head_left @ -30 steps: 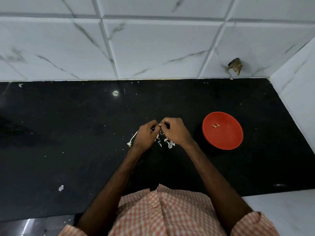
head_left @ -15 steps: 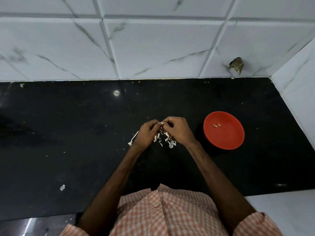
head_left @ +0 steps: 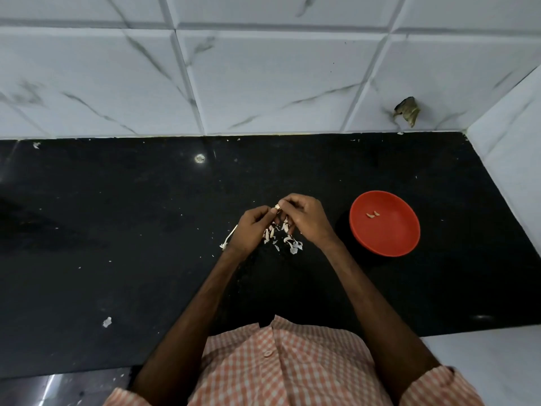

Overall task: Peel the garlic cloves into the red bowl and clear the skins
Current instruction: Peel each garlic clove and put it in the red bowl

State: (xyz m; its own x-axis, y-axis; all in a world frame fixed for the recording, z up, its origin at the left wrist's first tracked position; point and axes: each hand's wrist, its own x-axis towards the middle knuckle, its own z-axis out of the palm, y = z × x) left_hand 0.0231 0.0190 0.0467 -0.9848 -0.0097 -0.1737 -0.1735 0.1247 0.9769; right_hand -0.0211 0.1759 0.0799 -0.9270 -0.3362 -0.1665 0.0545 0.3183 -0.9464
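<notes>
clove: garlic clove [head_left: 277,206] held above the black counter [head_left: 117,230], left of the red bowl [head_left: 389,238] and apart from it
clove axis: only a pale tip shows between the fingertips, poking away from the person toward the tiled wall [head_left: 263,83]; rest hidden, long axis can't be told
left hand [head_left: 251,227]: fingers curled, thumb and fingertips pinching the clove from the left
right hand [head_left: 306,219]: fingers curled over, pinching the same clove from the right; the two hands' fingertips meet
bowl: upright on the counter, right of the right hand, two peeled cloves [head_left: 372,214] inside near its far side
vs earlier: hands in the same spot as 0.5 s and 1 s ago, clove still pinched between them, bowl still holds two cloves, skins look unmoved
skins [head_left: 289,246]: loose pale pile on the counter right under the hands; some pieces may be whole cloves, can't tell
stalk piece [head_left: 229,237]: thin, pale, sticking out left of the left hand
other: stray skin scrap [head_left: 107,321] near the front left, brown scrap [head_left: 407,111] on the wall
blocking: the hands cover most of the clove and part of the pile; checked shirt [head_left: 278,361] fills the bottom edge
</notes>
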